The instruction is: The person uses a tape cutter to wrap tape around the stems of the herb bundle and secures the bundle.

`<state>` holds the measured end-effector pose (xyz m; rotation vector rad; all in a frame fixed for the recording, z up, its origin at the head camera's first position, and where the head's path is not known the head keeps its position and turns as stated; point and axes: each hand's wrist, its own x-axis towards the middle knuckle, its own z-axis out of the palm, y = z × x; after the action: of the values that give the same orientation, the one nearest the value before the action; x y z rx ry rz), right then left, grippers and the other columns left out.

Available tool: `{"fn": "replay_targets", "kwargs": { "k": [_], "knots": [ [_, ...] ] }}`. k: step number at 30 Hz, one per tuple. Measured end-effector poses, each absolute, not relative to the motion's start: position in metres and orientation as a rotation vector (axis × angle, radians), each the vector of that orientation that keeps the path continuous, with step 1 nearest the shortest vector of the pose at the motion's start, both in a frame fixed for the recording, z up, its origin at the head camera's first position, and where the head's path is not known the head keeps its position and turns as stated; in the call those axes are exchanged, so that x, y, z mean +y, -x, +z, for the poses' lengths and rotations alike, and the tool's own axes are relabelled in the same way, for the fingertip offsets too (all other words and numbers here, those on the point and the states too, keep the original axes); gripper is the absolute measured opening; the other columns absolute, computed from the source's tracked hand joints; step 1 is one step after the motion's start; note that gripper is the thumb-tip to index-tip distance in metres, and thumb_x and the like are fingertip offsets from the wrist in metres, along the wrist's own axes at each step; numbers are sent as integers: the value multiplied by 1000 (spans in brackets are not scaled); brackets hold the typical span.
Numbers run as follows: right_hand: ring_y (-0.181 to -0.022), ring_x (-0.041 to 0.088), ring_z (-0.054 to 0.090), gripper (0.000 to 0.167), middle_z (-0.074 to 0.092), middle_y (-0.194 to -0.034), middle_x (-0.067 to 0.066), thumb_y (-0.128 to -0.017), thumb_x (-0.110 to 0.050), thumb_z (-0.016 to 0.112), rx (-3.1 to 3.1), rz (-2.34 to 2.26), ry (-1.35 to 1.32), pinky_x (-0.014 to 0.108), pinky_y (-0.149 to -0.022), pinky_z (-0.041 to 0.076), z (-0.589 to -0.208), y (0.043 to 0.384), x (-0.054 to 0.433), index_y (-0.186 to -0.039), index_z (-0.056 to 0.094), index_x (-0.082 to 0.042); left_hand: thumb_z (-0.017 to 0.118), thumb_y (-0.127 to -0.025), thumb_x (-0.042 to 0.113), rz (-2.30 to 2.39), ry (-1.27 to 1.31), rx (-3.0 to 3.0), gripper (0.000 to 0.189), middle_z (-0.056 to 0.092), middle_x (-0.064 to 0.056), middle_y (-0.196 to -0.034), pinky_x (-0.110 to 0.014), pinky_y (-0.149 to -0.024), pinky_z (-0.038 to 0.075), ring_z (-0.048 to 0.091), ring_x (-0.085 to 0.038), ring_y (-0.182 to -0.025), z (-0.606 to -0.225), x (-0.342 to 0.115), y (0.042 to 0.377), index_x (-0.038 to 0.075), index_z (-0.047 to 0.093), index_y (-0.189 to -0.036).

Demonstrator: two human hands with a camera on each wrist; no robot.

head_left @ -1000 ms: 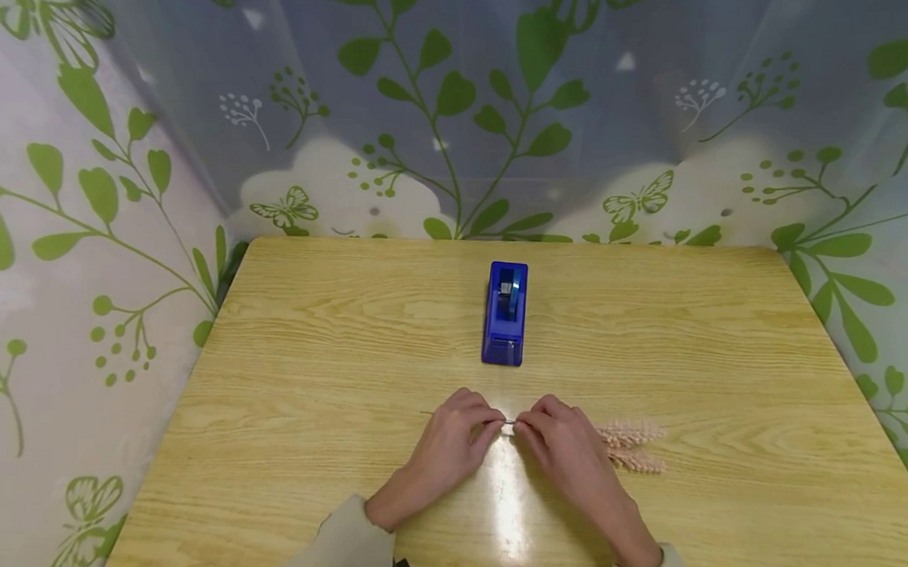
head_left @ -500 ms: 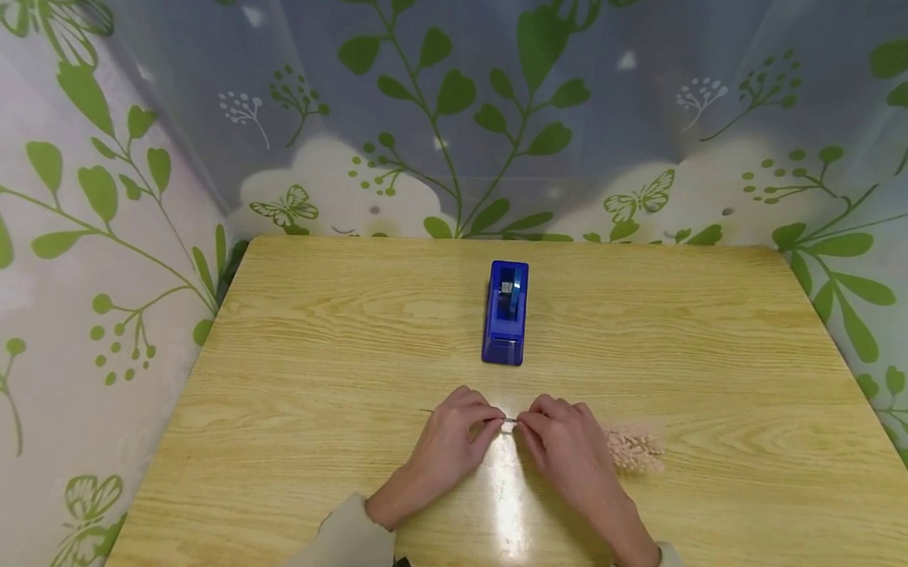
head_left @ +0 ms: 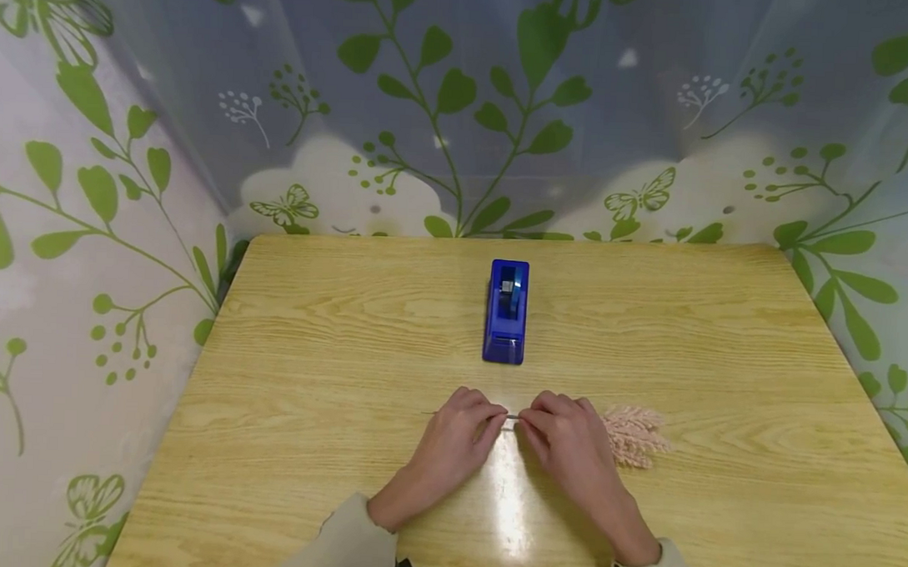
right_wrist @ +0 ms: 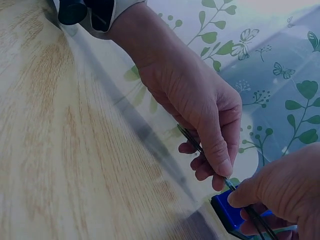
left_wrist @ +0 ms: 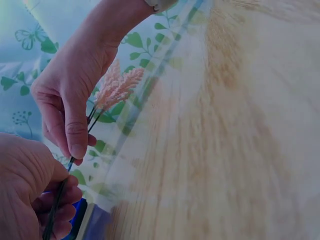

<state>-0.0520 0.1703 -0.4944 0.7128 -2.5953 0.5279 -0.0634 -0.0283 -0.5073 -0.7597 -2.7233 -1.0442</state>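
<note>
In the head view, both hands meet over the near middle of the table. My left hand (head_left: 455,429) pinches the thin dark stems (head_left: 513,416) of some artificial flowers between thumb and fingers. Close beside it, my right hand (head_left: 571,442) pinches the same stems, leaving a short stretch bare between the fingertips. Pale pink, fluffy flower heads (head_left: 635,436) stick out past the right hand, also seen as pink sprays (left_wrist: 120,86) in the left wrist view. Loose stem ends (right_wrist: 186,134) emerge behind the left hand in the right wrist view. The palms hide much of the stems.
A blue tape dispenser (head_left: 506,312) stands beyond the hands on the wood-grain table (head_left: 310,328). Curtains (head_left: 504,135) with green leaves and butterflies hang along the table's back and sides.
The pink flower heads have turned about their stems, from two separate sprays to a bunch sitting slightly higher. My right hand has shifted a little to the right; both hands keep their pinch.
</note>
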Motion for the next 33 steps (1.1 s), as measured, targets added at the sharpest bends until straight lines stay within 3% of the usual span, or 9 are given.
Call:
{"fn": "replay_targets", "kwargs": {
  "k": [6, 10, 15, 33],
  "knots": [
    [-67, 13, 64, 11, 70, -82, -2, -78, -5, 88, -2580, 547, -704, 34, -64, 50, -496, 52, 169, -85, 82, -10, 73, -98, 12, -1074, 771, -2699, 9, 71, 0, -89, -23, -70, 54, 61, -15, -84, -505, -29, 65, 8, 81, -99],
    [-68, 14, 64, 3, 69, -85, -1, -88, -11, 82, -2650, 565, -661, 35, -67, 50, -496, 50, 167, -87, 80, -11, 76, -95, 8, -1121, 780, -2647, 6, 72, 0, -87, -25, -71, 54, 61, -16, -83, -506, -29, 66, 7, 82, -96],
    [-70, 15, 64, 13, 68, -85, -1, -98, -14, 72, -2743, 535, -622, 37, -70, 51, -494, 48, 165, -86, 77, -11, 78, -93, 4, -1165, 782, -2599, 6, 72, 1, -85, -25, -69, 54, 61, -15, -82, -508, -29, 67, 6, 83, -95],
    [-71, 15, 65, 5, 70, -85, -2, -86, -8, 83, -2655, 593, -634, 36, -71, 48, -496, 54, 166, -86, 80, -12, 81, -90, 5, -1135, 753, -2590, 6, 73, 1, -86, -22, -69, 54, 62, -13, -81, -510, -28, 70, 9, 83, -93]
  ]
}}
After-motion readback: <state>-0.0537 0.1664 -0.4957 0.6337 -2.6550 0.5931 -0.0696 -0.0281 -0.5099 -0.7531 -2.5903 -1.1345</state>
